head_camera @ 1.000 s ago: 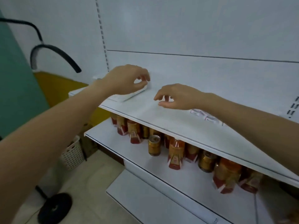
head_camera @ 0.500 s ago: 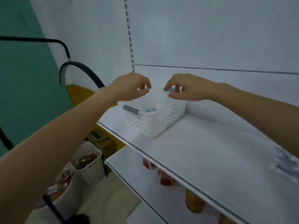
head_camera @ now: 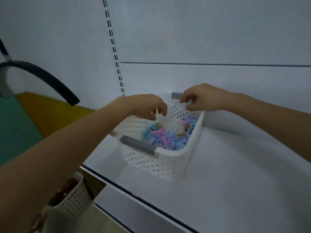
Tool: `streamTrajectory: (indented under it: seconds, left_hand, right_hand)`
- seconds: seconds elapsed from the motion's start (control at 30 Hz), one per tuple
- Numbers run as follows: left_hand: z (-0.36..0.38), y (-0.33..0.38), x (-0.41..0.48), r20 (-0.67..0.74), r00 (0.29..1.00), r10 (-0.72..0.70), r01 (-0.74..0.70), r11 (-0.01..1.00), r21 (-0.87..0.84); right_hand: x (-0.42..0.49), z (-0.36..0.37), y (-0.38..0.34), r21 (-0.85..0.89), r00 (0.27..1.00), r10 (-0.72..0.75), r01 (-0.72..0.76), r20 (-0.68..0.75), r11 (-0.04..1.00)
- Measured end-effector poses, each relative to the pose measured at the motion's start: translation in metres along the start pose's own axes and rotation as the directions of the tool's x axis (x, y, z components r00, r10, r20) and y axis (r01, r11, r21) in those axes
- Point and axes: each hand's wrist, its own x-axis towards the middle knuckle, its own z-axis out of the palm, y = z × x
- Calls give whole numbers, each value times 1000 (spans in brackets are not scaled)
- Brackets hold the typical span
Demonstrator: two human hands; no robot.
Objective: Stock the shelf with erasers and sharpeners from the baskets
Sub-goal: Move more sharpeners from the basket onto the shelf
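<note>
Since the small pastel sharpeners [head_camera: 165, 139] lie heaped in the white basket [head_camera: 161, 163] at the left end of the shelf [head_camera: 235, 179], each should be light, hard and a bit slick — best pinched 1 at a time across its flat sides, or scooped in a loose handful (they look like plastic; erasers I cannot pick out). The left hand [head_camera: 144, 105] hovers over the heap with fingers loosely curled and nothing in them. The right hand [head_camera: 203, 99] sits at the far rim by the grey handle [head_camera: 176, 95], fingers bent — whether they grip the rim I cannot tell. No writing or brand is readable anywhere.
</note>
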Motion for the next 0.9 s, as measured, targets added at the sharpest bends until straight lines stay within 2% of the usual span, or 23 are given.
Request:
streamTrajectory:
  seconds: [0.13, 0.3, 0.43, 0.57, 0.7, 0.9]
  left_hand:
    - [4, -6, 25, 240, 966, 97, -135, 980, 147]
    - [8, -8, 48, 318, 923, 218, -272, 953, 134]
    - [10, -11, 55, 322, 899, 296, -356, 923, 145]
    - [14, -15, 55, 284, 889, 360, -411, 899, 148]
    - [17, -18, 55, 219, 896, 386, -422, 894, 152]
    - [16, -18, 51, 135, 910, 392, -407, 907, 110]
  right_hand:
    - [-2, 1, -7, 33, 994, 111, -111, 5, 993]
    - [-8, 0, -21, -15, 965, 261, -262, -20, 965]
    - [-9, 2, -32, -77, 939, 344, -344, -8, 936]
    - [-10, 5, -37, -17, 907, 412, -415, -88, 910]
    - [-12, 8, -38, 32, 885, 448, -448, -128, 893]
    - [-11, 7, -39, 27, 883, 458, -457, -109, 889]
